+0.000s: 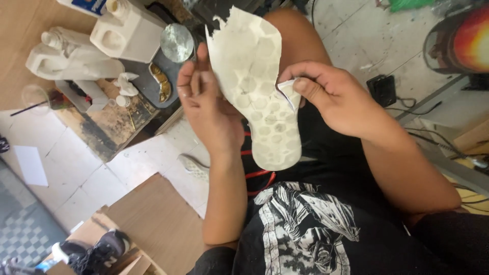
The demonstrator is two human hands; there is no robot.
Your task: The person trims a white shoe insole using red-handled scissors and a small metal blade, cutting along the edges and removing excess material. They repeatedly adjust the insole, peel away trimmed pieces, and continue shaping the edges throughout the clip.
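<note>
Left hand (211, 109) grips a pale, foot-shaped insole with a hexagon pattern (260, 86); right hand (326, 94) pinches a loose flap at its edge (288, 91), mid-peel. Continuing likely needs a steady pull.

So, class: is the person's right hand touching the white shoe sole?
Touching. The head view shows the right hand pinching a peeled flap at the edge of the white shoe sole between thumb and fingers, while the left hand supports it from behind.
</note>
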